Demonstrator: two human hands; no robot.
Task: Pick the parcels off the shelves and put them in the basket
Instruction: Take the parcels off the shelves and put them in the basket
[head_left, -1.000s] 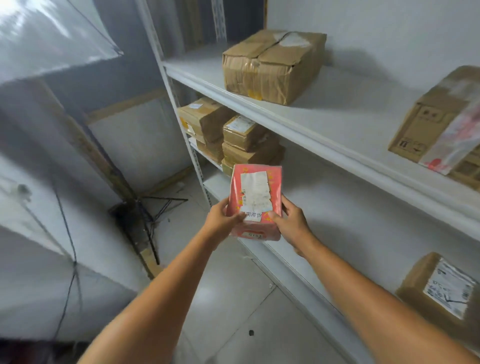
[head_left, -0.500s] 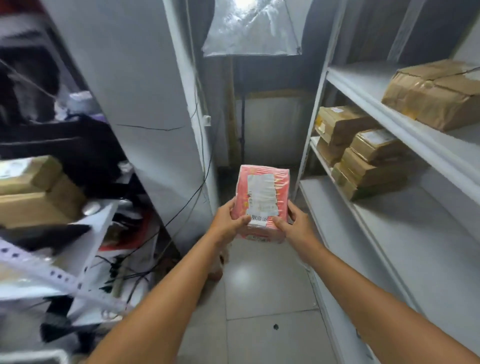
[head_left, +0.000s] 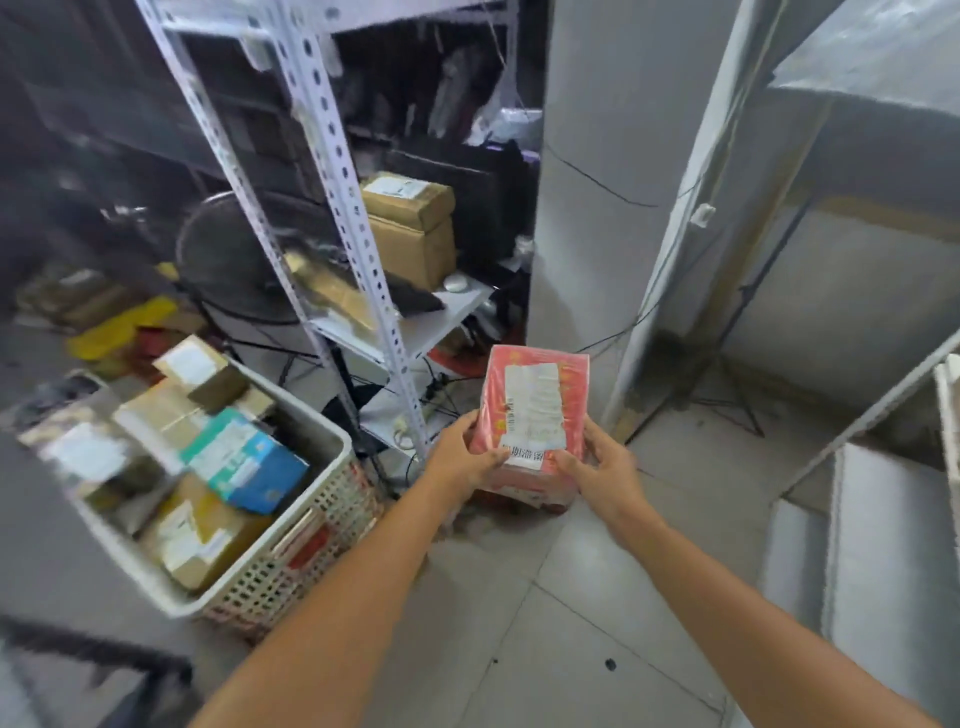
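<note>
A red parcel (head_left: 535, 400) with a white label is held upright in front of me, wrapped in clear film. My left hand (head_left: 460, 460) grips its lower left edge and my right hand (head_left: 602, 470) grips its lower right edge. A white woven basket (head_left: 291, 525) stands on the floor at the lower left, to the left of the parcel. It holds several parcels: brown boxes (head_left: 208, 535) and a blue and green box (head_left: 244, 462).
A white perforated metal rack (head_left: 337, 208) stands behind the basket, with brown boxes (head_left: 410, 223) on a shelf. A grey pillar (head_left: 597, 182) rises in the middle. White shelves (head_left: 883, 545) lie at the right edge. A fan (head_left: 234, 260) and cables sit behind.
My view has swung left, away from the shelves on the right; the basket has come into view at the lower left. Both hands still hold the red parcel.
</note>
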